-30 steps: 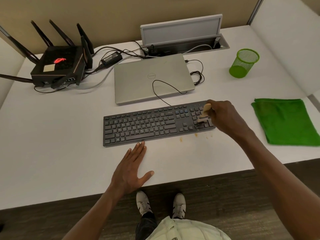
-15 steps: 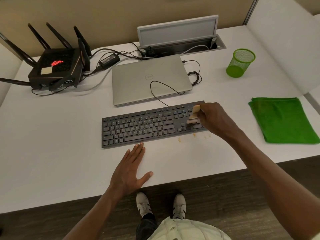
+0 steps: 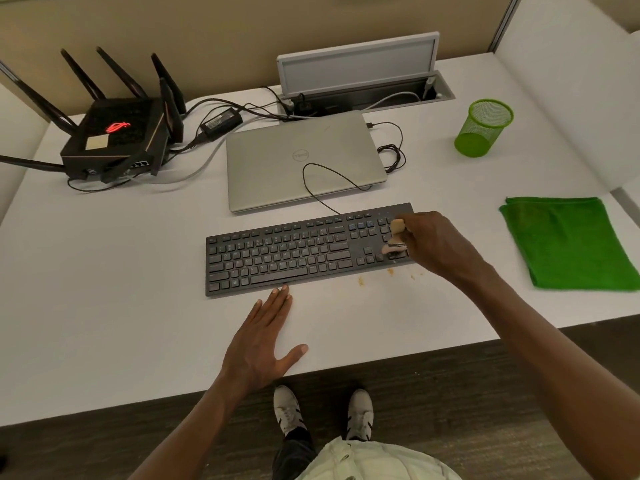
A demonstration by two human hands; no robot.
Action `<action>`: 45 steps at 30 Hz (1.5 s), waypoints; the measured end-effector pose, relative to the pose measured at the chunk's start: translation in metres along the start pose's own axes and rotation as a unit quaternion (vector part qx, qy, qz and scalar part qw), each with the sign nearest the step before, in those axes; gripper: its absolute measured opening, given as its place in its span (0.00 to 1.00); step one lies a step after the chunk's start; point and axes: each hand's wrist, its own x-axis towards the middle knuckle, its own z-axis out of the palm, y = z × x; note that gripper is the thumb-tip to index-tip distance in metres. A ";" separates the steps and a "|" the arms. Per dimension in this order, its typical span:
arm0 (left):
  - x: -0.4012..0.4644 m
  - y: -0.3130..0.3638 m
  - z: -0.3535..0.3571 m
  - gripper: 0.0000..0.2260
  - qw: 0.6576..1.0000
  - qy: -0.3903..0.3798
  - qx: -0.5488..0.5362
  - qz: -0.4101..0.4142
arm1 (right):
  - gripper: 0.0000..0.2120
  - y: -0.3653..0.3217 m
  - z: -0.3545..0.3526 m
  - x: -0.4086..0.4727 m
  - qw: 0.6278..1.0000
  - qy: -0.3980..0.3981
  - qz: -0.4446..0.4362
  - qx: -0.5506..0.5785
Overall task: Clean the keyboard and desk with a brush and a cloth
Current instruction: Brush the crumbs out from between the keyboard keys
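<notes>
1. We see the right hand curled round a small wooden-handled brush, its pale bristles down on the number-pad end of the flat black keyboard.
2. The left hand lies flat on the white desk, fingers straight and together, thumb spread; the fingertips reach the keyboard's near edge, just below the space bar. It holds nothing.
3. We note the two hands well apart, one at each half of the keyboard.
4. Small tan crumbs sit on the desk just in front of the keyboard's right end.
5. The folded green cloth lies on the desk to the right of the brushing hand, untouched.
6. Behind the keyboard rests a closed silver laptop, with the keyboard's thin black cable looping over its lid.
7. Farther out: a green mesh cup at the right rear, a black router with upright antennas at the left rear, and an open grey cable hatch by the partition.
</notes>
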 end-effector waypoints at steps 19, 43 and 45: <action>-0.001 -0.001 0.000 0.41 1.000 0.007 0.001 0.003 | 0.08 0.022 -0.022 -0.004 0.998 0.047 0.009 0.047; 0.000 0.000 0.000 0.42 1.000 0.006 0.002 0.004 | 0.08 0.027 -0.018 -0.004 0.964 0.120 0.236 -0.007; -0.001 0.000 0.000 0.42 1.000 0.002 0.002 0.003 | 0.09 0.024 -0.016 0.001 0.961 0.136 0.241 0.029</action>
